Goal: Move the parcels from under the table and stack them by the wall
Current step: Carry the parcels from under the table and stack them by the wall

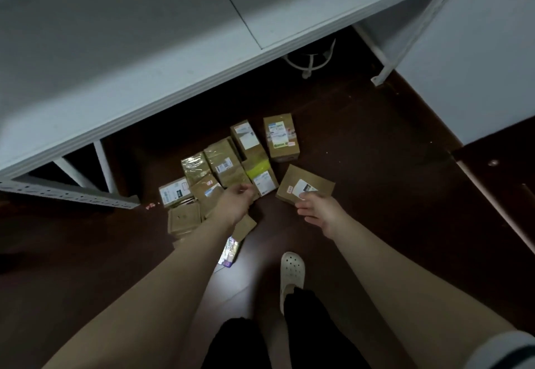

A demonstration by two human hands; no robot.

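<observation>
Parcels [228,166] look light and stiff; I'd take opposite edges.
My right grip [318,211] is wide beside one; my left grip [236,203] is curled, hold unclear.

I can read nothing here: the white shipping labels [249,139] on the brown parcels [228,166] carry print too small and blurred to make out, the pinkish stickers [291,143] perhaps bear marks I cannot decipher, and the yellow-green tape [256,167] shows no legible words.
</observation>
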